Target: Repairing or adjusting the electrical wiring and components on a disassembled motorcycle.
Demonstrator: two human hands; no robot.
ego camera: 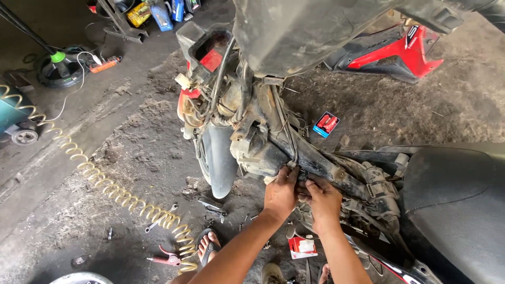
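Both hands work low on a stripped scooter, at the grimy black frame tube (326,167) that slants down from the steering head toward the seat. The left hand (280,192) has its grip pinched on a thin cable (291,141) where it meets the tube, fingertips pressed together around it. The right hand (322,200) is just beside it, touching the underside of the same tube with fingers curled; whether its grip is closed on anything I cannot tell. Ahead of the hands sits the black front mudguard (220,158) under a tangle of wiring, and to the right the black seat (457,205). On the dirt floor just below the wrists lies a small red and white carton (302,246). Further off, beyond the frame, a small blue tray holding red pieces (326,124) lies flat, and a detached red body panel (394,52) rests near the top. To the left, a yellow coiled air hose (105,186) snakes across the floor to a red-handled air blow gun (165,259), with a wrench (160,218) beside it. Blue and yellow bottles (158,13) stand at the top edge.
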